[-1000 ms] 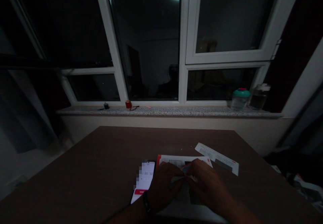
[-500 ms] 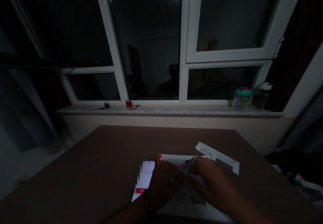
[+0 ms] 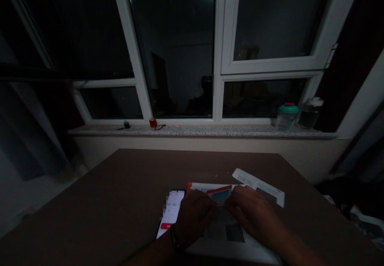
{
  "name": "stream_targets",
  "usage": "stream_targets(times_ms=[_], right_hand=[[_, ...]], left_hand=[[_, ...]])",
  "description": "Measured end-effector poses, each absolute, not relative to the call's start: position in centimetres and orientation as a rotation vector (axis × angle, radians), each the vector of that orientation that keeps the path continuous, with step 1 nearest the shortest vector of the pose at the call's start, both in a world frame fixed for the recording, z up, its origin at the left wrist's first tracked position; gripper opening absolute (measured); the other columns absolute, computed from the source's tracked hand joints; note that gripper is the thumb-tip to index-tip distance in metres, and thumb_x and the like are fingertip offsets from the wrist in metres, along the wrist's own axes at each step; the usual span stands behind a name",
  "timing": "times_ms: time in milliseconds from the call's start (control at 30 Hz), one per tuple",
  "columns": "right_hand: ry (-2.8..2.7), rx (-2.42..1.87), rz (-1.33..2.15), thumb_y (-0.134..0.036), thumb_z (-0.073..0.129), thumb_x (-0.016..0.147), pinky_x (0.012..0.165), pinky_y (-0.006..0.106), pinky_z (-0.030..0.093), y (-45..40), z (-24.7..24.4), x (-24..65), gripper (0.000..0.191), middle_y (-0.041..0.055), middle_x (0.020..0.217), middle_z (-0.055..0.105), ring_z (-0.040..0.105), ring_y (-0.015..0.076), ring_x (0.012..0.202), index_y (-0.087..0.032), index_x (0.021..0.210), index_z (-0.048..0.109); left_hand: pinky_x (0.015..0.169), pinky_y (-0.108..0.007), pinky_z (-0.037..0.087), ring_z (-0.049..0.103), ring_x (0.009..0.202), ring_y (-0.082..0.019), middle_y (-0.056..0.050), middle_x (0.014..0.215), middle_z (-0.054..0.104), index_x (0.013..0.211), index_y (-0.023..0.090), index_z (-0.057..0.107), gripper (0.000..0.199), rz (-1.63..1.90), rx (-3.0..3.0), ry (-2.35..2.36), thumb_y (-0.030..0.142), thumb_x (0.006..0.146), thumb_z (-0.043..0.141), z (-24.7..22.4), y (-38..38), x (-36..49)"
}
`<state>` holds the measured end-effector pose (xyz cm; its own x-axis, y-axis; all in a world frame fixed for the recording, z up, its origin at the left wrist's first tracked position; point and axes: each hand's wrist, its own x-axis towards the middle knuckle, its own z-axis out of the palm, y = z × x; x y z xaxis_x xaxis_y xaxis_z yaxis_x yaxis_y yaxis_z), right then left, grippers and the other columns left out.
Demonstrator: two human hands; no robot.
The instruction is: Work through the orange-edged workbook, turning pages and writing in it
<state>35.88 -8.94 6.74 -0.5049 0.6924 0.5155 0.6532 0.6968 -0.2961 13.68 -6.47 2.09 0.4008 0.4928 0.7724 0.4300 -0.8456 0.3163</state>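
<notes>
Between my hands is a small piece of printed paper (image 3: 220,195) with a red edge and a blue patch. My left hand (image 3: 196,214), with a dark band at the wrist, pinches its left side. On its right side my right hand (image 3: 253,212) closes its fingers on the same paper. Both hands are over a larger printed sheet (image 3: 222,250) with grey pictures and a red corner. A lit phone (image 3: 173,208) showing a timer lies just left of my left hand, which covers part of it.
A cut strip of printed paper (image 3: 259,186) lies right of the sheet on the brown table (image 3: 120,202). On the stone windowsill (image 3: 210,131) stand a green-lidded jar (image 3: 286,116), a clear bottle (image 3: 310,114) and a small red object (image 3: 153,123).
The small paper between my hands now shows more of its red edge and blue patch. My fingers have shifted slightly along it, and more of the sheet's grey print shows below.
</notes>
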Motion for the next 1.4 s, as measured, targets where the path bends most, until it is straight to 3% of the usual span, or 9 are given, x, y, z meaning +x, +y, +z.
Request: stream_targets(times_ms=[400, 900, 1400], right_hand=[[-2.131, -1.102, 0.397, -0.027, 0.051, 0.095, 0.066, 0.027, 0.042, -7.8, 6.8, 37.1, 0.019, 0.0001, 0.078, 0.058, 0.058, 0.0159, 0.076, -0.021, 0.078, 0.056], [-1.992, -1.214, 0.437, -0.031, 0.055, 0.090, 0.060, 0.026, 0.041, -7.6, 7.7, 37.1, 0.021, -0.0015, 0.070, 0.059, 0.057, 0.0149, 0.065, -0.021, 0.073, 0.062], [-1.853, -1.320, 0.623, -0.040, 0.055, 0.087, 0.057, 0.025, 0.039, -6.6, 6.9, 37.5, 0.026, -0.0011, 0.065, 0.059, 0.054, 0.0161, 0.062, -0.020, 0.072, 0.063]], left_hand=[[0.073, -0.033, 0.041, 0.061, 0.078, -0.021, -0.003, 0.083, 0.067, 0.087, 0.021, 0.062, 0.008, 1.456, 2.464, 0.971, 0.024, 0.093, 0.057, 2.0, -5.9, 13.8], [0.071, -0.030, 0.044, 0.061, 0.075, -0.020, -0.003, 0.080, 0.066, 0.084, 0.020, 0.064, 0.016, 1.385, 2.337, 1.008, 0.029, 0.095, 0.057, 1.5, -5.6, 13.8], [0.070, -0.028, 0.048, 0.064, 0.075, -0.019, -0.001, 0.085, 0.070, 0.093, 0.021, 0.067, 0.009, 1.341, 2.151, 1.086, 0.027, 0.089, 0.061, 1.3, -5.9, 13.8]])
